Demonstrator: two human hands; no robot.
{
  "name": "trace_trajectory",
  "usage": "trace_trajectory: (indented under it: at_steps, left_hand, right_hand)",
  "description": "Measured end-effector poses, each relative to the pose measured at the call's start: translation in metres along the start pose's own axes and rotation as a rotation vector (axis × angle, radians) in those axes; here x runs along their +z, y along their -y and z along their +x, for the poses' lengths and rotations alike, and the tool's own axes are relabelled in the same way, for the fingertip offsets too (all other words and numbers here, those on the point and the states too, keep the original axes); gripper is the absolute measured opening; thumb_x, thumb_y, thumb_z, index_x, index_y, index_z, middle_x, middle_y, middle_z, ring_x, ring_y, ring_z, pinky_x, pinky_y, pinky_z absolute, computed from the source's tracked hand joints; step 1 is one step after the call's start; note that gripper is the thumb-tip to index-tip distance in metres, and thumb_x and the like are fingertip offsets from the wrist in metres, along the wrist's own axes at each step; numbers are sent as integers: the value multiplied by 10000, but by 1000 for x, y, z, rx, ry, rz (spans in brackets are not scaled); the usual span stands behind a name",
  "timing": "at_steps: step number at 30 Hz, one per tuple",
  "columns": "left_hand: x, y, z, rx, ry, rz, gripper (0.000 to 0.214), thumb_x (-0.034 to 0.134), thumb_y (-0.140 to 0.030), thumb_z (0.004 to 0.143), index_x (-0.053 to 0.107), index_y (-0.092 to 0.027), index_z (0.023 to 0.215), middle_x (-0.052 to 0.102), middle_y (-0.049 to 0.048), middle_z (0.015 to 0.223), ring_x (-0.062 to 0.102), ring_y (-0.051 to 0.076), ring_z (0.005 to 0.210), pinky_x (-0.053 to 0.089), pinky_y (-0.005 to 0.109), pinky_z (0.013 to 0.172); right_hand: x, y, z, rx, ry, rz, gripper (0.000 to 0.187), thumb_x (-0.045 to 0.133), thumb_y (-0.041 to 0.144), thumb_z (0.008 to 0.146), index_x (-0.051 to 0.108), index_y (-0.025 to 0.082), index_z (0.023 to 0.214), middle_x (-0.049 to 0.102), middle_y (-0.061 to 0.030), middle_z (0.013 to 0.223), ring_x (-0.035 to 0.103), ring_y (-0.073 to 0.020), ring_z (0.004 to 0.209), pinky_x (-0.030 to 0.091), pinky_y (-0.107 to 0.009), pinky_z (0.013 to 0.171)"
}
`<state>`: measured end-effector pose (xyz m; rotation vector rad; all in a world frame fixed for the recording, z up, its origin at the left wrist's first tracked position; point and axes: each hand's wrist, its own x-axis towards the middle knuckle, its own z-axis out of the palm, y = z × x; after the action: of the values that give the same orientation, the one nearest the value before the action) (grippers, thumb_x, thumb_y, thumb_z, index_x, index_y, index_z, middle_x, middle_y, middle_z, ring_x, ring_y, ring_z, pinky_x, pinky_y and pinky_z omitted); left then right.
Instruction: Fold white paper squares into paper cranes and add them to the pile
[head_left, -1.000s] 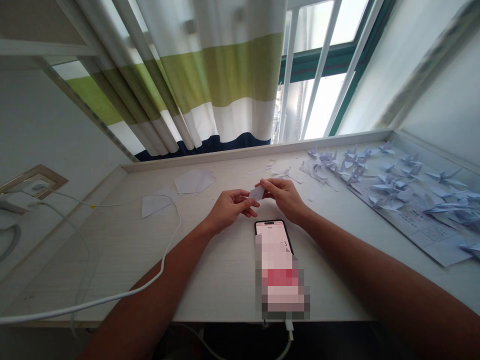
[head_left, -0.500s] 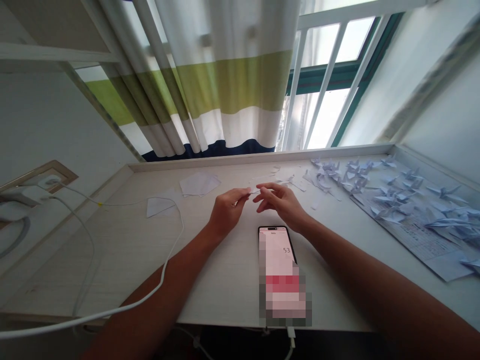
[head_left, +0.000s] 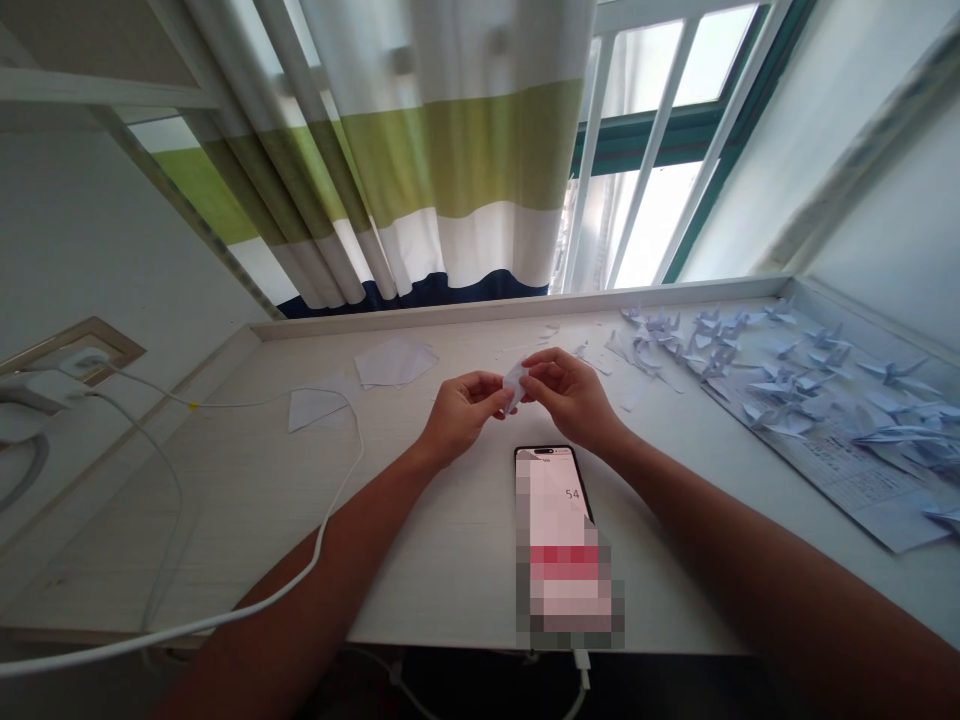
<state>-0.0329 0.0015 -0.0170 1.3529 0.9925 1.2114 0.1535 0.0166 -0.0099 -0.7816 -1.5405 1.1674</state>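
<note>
A small folded piece of white paper [head_left: 514, 385] is held up between my two hands, above the middle of the desk. My left hand [head_left: 461, 415] pinches its left side between thumb and fingers. On the other side, my right hand [head_left: 574, 395] grips the paper's right edge with thumb and index finger. Just below the hands lies a phone [head_left: 555, 520], face up, its screen partly blurred out and showing the number 54.
Many folded paper cranes [head_left: 787, 380] cover the desk's right side, some on a printed sheet [head_left: 847, 490]. Paper sheets [head_left: 395, 360] and another sheet [head_left: 319, 408] lie left. Paper scraps [head_left: 592, 360] lie behind my right hand. A white cable [head_left: 322, 545] crosses my left forearm.
My right fingers, apart from the paper before, have closed on it. The paper is turned and shows a broader face. The phone's number went from 53 to 54.
</note>
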Motion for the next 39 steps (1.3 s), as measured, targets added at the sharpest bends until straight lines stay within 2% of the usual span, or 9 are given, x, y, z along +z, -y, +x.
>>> trace_trajectory:
  at_steps: [4, 9, 14, 20, 23, 26, 30, 33, 39]
  left_hand:
    - [-1, 0, 1, -28, -50, -10, 361, 870, -438, 748, 739, -137, 895, 787, 76, 789, 740, 193, 733, 543, 301, 682]
    - [-2, -1, 1, -54, -83, -34, 417, 867, -481, 735, 732, -129, 911, 792, 88, 801, 752, 210, 761, 538, 282, 617]
    - [-1, -4, 2, -66, -119, -79, 414, 913, -442, 682, 717, -128, 868, 789, 75, 801, 736, 188, 735, 583, 298, 647]
    - [2, -8, -2, -112, -73, -37, 414, 871, -490, 743, 697, -149, 902, 782, 71, 829, 750, 209, 787, 594, 278, 592]
    - [3, -10, -4, -148, -118, 25, 444, 870, -534, 730, 672, -156, 853, 768, 65, 785, 745, 210, 758, 588, 264, 554]
    - [0, -9, -3, -131, -107, 55, 420, 877, -497, 724, 674, -156, 863, 774, 68, 782, 754, 220, 758, 605, 282, 569]
    - [-4, -6, -1, -80, -63, 72, 362, 839, -381, 766, 677, -158, 1002, 788, 60, 794, 762, 218, 746, 633, 324, 630]
    - [-3, -5, -1, -36, -24, 70, 384, 805, -363, 807, 658, -173, 1106, 789, 44, 817, 769, 210, 744, 644, 339, 672]
    - [0, -5, -1, -23, -23, 19, 416, 855, -444, 773, 682, -169, 1034, 779, 51, 816, 771, 207, 688, 647, 335, 663]
  right_hand:
    - [-2, 1, -1, -104, -18, -284, 200, 701, 389, 936, 741, 226, 1043, 756, -71, 987, 726, -223, 890, 613, -408, 805]
    - [-2, 4, -3, -213, 110, -458, 202, 645, 371, 979, 759, 246, 1088, 723, -88, 1107, 703, -240, 995, 616, -433, 842]
    - [2, 2, -3, -140, 41, -378, 273, 717, 491, 925, 699, 220, 911, 731, -54, 903, 708, -209, 828, 638, -431, 820]
    - [8, 0, -4, -93, -112, -255, 367, 797, 555, 836, 636, 225, 827, 736, -47, 827, 724, -224, 770, 632, -423, 765]
    - [11, 1, -5, -80, -83, -251, 362, 815, 543, 821, 649, 221, 819, 740, -49, 815, 728, -227, 765, 622, -417, 767]
    - [11, 0, -5, -61, -91, -225, 316, 808, 502, 833, 678, 214, 848, 754, -56, 836, 729, -228, 774, 618, -412, 775]
    - [8, -5, -3, -31, -103, -263, 189, 765, 351, 865, 745, 212, 991, 767, -59, 878, 730, -231, 822, 611, -423, 824]
    - [6, -6, -1, -12, -71, -269, 215, 732, 303, 876, 770, 214, 1069, 770, -55, 886, 728, -227, 833, 607, -422, 840]
    - [6, -3, 0, 17, -31, -118, 183, 756, 335, 853, 775, 204, 980, 758, -44, 844, 713, -199, 782, 607, -379, 764]
